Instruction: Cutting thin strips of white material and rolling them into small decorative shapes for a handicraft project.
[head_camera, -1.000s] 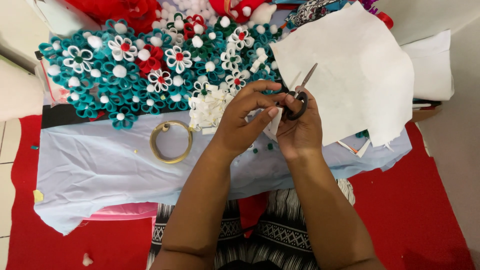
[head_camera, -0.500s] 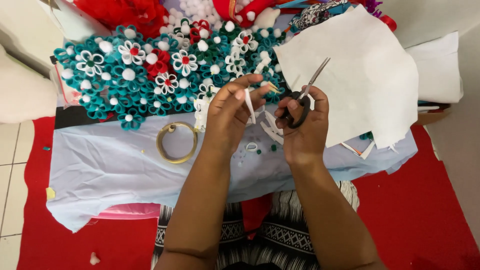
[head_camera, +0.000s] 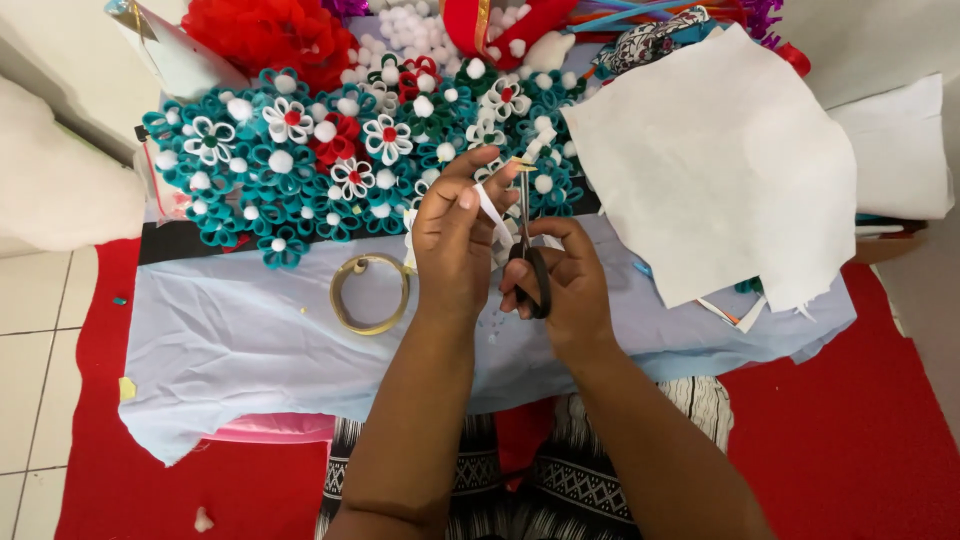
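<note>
A narrow white felt strip (head_camera: 492, 212), at frame centre, sits pinched in our left hand (head_camera: 455, 235); our right hand (head_camera: 565, 285) grips black-handled scissors (head_camera: 527, 255), blades upright against it. We judge cutting underway; the next snip needs steady alignment.

1. Cloth (head_camera: 250, 340) spread over the low table, floor mat (head_camera: 860, 430) beneath and around it
2. Cluster of felt flowers (head_camera: 300, 160) at the far left of the cloth, heap of pompoms (head_camera: 420, 30) behind it
3. Tape roll (head_camera: 371, 293) flat on the cloth, just in front of the flowers, left of the left hand (head_camera: 455, 240)
4. Right hand (head_camera: 565, 285) beside the left, scissors (head_camera: 528, 250) in it, paper strip (head_camera: 492, 215) between the two
5. Large sheet (head_camera: 730, 170) to the right, overhanging the cloth's edge
</note>
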